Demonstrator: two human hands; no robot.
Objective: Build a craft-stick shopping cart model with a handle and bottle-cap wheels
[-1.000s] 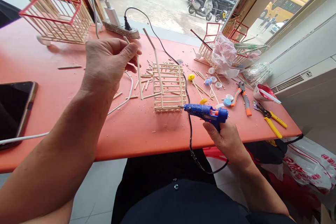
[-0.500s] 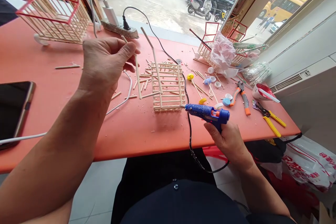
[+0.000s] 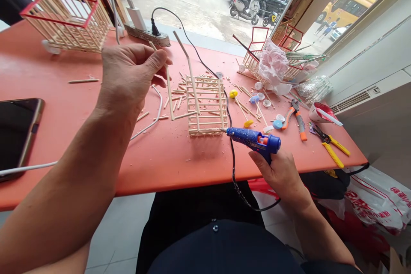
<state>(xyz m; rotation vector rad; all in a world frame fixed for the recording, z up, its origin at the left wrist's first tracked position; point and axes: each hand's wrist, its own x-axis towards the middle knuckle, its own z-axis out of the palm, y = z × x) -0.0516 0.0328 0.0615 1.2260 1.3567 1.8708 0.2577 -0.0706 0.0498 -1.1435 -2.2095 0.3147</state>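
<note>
Between thumb and fingers, my left hand (image 3: 133, 68) pinches one end of a frame of thin wooden sticks (image 3: 169, 94). The frame is U-shaped at its lower end, with bent upper arms. Its lower part reaches over a small cart-like basket of wooden sticks (image 3: 208, 129) on the table; whether they touch is unclear. My right hand (image 3: 285, 175) is wrapped round the handle of a blue hot glue gun (image 3: 247, 137). The gun's nozzle is at the basket's near right corner.
Cut sticks and bottle caps (image 3: 266, 103) litter the orange table (image 3: 173, 167). Orange-handled pliers (image 3: 300, 126) and yellow-handled pliers (image 3: 332, 147) lie right. A phone (image 3: 17, 132) is left. Red-rimmed stick baskets (image 3: 77, 34) stand behind. The gun's black cord (image 3: 231, 158) runs beside the basket.
Both hands, the stick frame and the glue gun look almost still. At the upper left, another person's hand has gone from view; dark clothing shows there now.
</note>
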